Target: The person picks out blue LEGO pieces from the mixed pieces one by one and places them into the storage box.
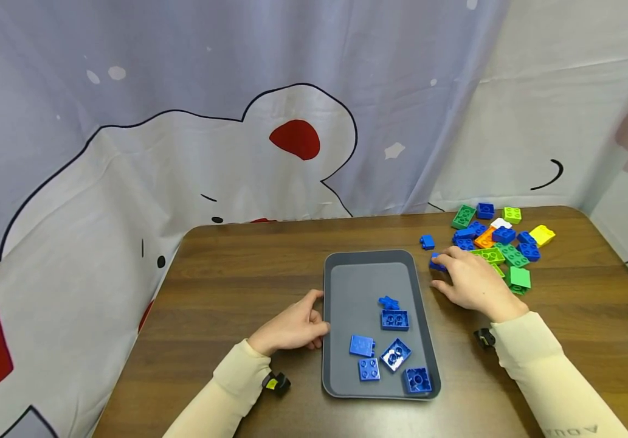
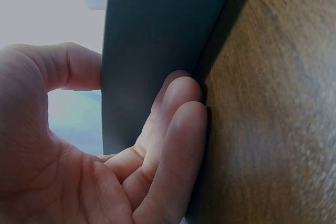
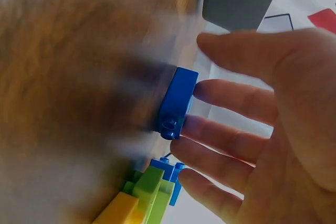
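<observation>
My left hand [image 1: 294, 325] holds the left side of a grey tray [image 1: 341, 261]; in the left wrist view the thumb [image 2: 79, 66] meets the rim and the bent fingers [image 2: 178, 145] lie along its outer wall. Several blue bricks [image 1: 368, 369] and a small blue star-shaped piece [image 1: 388, 302] lie in the tray's right and near parts. Right of the tray, my right hand [image 1: 478, 283] reaches over a blue brick [image 3: 178, 98]. Its extended fingertips are right at the brick, while the thumb [image 3: 231, 51] stands apart from it.
A pile of loose bricks, including green [image 1: 513, 254], orange [image 1: 485, 238], yellow [image 1: 541, 235] and blue pieces, spreads beyond and right of my right hand. One small blue brick [image 1: 427, 242] sits left of the pile. A printed curtain [image 1: 210, 164] hangs behind the wooden table [image 1: 237, 261].
</observation>
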`<state>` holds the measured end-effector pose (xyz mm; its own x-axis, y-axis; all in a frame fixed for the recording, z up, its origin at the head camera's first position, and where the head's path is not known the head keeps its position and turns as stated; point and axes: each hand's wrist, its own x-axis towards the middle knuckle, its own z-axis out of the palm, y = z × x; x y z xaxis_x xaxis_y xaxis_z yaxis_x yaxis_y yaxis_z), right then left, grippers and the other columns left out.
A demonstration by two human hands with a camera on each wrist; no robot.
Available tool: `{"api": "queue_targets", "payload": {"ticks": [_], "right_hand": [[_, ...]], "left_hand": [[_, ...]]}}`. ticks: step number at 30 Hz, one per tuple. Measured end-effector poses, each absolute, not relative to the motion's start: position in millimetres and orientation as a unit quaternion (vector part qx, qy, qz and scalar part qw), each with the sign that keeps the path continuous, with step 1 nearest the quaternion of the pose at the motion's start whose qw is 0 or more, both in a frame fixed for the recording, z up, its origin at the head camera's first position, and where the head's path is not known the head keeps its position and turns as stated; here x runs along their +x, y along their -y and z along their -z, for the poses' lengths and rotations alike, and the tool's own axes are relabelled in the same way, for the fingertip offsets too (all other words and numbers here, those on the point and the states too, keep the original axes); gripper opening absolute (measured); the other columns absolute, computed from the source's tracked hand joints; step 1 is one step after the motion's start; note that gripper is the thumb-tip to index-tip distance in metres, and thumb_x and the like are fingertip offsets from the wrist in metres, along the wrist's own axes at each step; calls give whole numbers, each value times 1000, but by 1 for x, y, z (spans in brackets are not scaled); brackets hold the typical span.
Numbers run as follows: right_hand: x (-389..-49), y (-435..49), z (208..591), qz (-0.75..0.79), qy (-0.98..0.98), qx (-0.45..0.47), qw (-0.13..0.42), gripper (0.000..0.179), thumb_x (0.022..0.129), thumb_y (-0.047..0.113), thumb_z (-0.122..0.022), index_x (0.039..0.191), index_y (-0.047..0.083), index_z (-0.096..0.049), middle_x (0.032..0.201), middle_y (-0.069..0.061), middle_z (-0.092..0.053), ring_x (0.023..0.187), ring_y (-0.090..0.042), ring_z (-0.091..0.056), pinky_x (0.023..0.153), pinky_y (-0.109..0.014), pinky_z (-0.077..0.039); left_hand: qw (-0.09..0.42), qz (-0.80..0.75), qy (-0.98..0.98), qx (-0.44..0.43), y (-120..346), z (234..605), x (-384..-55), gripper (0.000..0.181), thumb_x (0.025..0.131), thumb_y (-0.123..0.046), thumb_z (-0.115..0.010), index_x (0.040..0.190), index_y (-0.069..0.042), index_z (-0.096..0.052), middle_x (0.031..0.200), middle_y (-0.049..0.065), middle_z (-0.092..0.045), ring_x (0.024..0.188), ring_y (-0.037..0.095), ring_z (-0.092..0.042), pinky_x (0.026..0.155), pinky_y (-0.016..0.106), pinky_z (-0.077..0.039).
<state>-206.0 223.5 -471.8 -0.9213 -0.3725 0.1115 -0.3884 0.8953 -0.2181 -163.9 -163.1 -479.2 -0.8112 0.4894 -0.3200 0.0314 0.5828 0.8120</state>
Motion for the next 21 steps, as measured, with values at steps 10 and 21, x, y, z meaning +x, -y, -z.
{"api": "queue_targets", "payload": {"ticks": [10,21], "right_hand": [[-199,-218,469,-115,974,190,42,20,83,9,-83,99,7,-73,95,-11,-69,77,-29,-66,77,-53,-60],[-197,-215,469,-115,976,184,24,24,79,8,-85,93,9,-65,89,-8,-65,75,-25,-60,73,-50,-59]], "left_hand": [[265,-427,-851,152,163,477,-164,74,91,-17,-61,155,-1,-28,74,5,-69,64,19,-70,63,32,-60],[268,-428,-850,151,163,478,-165,75,91,-17,-61,156,-1,-28,73,3,-69,64,18,-70,64,33,-61]]}}
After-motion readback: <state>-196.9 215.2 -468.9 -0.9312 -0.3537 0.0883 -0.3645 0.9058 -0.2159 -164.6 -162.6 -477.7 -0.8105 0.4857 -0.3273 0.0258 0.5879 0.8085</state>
